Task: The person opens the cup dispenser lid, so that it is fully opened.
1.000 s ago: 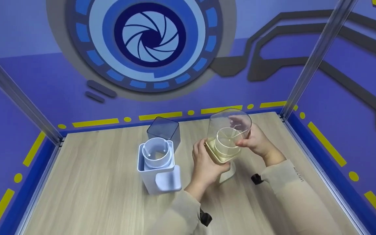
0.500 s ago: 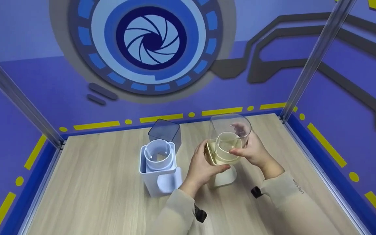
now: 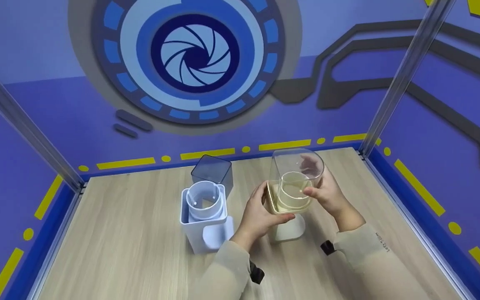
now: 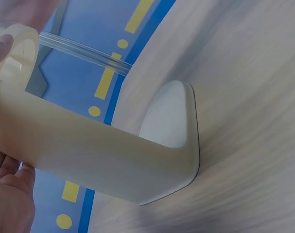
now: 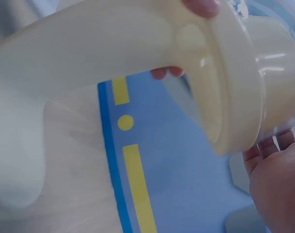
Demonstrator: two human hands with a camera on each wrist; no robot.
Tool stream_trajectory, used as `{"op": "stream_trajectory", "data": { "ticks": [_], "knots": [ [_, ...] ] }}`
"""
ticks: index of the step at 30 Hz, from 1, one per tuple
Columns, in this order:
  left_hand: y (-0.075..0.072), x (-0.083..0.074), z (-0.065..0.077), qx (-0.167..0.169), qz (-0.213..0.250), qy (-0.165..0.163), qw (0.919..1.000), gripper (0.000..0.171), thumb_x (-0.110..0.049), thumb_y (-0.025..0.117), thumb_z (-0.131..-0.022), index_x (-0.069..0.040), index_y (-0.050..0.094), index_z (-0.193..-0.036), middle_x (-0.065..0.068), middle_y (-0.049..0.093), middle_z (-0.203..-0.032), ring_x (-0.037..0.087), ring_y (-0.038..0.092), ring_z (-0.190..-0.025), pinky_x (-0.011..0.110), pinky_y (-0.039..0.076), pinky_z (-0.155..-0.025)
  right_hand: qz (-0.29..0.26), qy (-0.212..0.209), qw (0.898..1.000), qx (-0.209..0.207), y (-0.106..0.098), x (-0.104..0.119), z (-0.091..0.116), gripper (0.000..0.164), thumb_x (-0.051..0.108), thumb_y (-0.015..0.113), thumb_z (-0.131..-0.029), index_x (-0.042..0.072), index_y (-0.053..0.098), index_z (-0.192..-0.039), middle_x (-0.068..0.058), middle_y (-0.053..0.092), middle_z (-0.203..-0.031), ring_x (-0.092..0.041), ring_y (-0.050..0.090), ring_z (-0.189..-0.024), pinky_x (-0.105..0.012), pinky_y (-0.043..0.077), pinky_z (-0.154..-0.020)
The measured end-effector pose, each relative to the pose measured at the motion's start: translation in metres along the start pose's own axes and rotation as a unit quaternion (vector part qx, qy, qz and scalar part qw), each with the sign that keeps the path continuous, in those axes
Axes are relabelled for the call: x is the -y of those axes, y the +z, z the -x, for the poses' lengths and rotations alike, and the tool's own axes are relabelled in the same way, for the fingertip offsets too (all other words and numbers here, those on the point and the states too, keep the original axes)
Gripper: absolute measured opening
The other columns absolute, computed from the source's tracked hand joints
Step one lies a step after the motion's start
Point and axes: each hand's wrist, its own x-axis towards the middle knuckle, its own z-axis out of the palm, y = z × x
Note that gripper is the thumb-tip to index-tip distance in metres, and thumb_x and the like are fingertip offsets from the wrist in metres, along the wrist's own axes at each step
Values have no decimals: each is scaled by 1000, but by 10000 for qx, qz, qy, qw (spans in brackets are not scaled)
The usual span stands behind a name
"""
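Observation:
A cream gravity feeder, with a tall body, a round tube on top and a curved foot, stands upright on the table. My left hand grips the body just below its rim, thumb across the front. Over the tube sits a clear container with a rounded side. My right hand holds this container from the right, thumb in front and fingers behind, seen through the clear wall. In the right wrist view, the container surrounds the cream tube.
Left of my hands stands a similar pale blue feeder, its round tube uncovered. Behind it is a grey see-through container. Blue printed walls and metal posts enclose the wooden table.
The clear container has gone from tilted to more upright and lower over the cream tube. The cream feeder has straightened too. The head view has shifted slightly.

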Motion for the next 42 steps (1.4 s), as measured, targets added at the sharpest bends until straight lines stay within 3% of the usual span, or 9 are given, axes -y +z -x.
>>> {"op": "stream_trajectory", "data": {
  "ticks": [6, 10, 16, 20, 25, 31, 38, 42],
  "knots": [
    [1, 3, -2, 95, 127, -27, 9999, 128, -26, 111, -69, -6, 40, -173, 14, 48, -177, 33, 48, -165, 42, 40, -138, -774, -630, 9948, 187, 1, -1, -8, 102, 49, 98, -88, 0, 50, -164, -4, 70, -147, -21, 70, -135, -31, 57, -120],
    [0, 3, -3, 124, 134, 16, 9998, 128, -25, 111, -69, -6, 39, -174, 15, 48, -177, 33, 49, -165, 43, 40, -138, -953, -818, 9919, 192, 4, 1, -13, 92, 37, 100, -87, -1, 55, -159, -3, 74, -144, -21, 73, -131, -33, 60, -118],
    [-3, 1, -4, 168, 73, 64, 9998, 127, -27, 110, -69, -8, 40, -174, 12, 50, -176, 33, 50, -164, 44, 41, -138, -964, -906, 9912, -4, 8, 5, -15, 93, 20, 100, -84, -14, 52, -155, -11, 74, -143, -22, 73, -129, -33, 61, -115],
    [-3, 2, -4, 163, 127, 66, 9998, 125, -25, 110, -69, -11, 42, -173, 10, 53, -174, 31, 51, -163, 43, 42, -137, -761, -939, 9926, -133, 8, 5, -15, 92, 23, 101, -82, -14, 54, -153, -7, 76, -140, -21, 75, -127, -32, 62, -114],
    [-2, 4, -5, 174, 162, 59, 9997, 128, -23, 110, -70, -7, 39, -175, 13, 47, -177, 31, 48, -165, 40, 41, -137, -676, -895, 9934, -222, 6, 7, -17, 90, 30, 103, -82, -11, 60, -149, -17, 77, -137, -21, 78, -123, -31, 64, -111],
    [3, 7, -6, 218, 146, 48, 9996, 131, -26, 110, -71, -8, 35, -177, 15, 42, -181, 33, 44, -167, 40, 40, -138, -703, -729, 9942, -364, 4, 9, -16, 81, 18, 100, -80, -6, 63, -148, -12, 77, -136, -21, 77, -122, -32, 64, -111],
    [2, 7, -4, 209, 136, -48, 9997, 132, -24, 110, -70, -9, 35, -177, 15, 40, -182, 35, 44, -167, 42, 40, -138, -647, -955, 9929, -278, 5, 10, -14, 85, 25, 102, -81, -6, 62, -150, -10, 76, -139, -20, 75, -124, -31, 61, -113],
    [1, 6, -5, 203, 160, -36, 9997, 131, -23, 110, -70, -9, 35, -177, 16, 39, -182, 36, 43, -168, 42, 40, -138, -560, -961, 9937, -138, 1, 14, -17, 83, 21, 100, -82, -6, 61, -151, -13, 76, -140, -20, 75, -125, -31, 62, -114]
  ]
}}
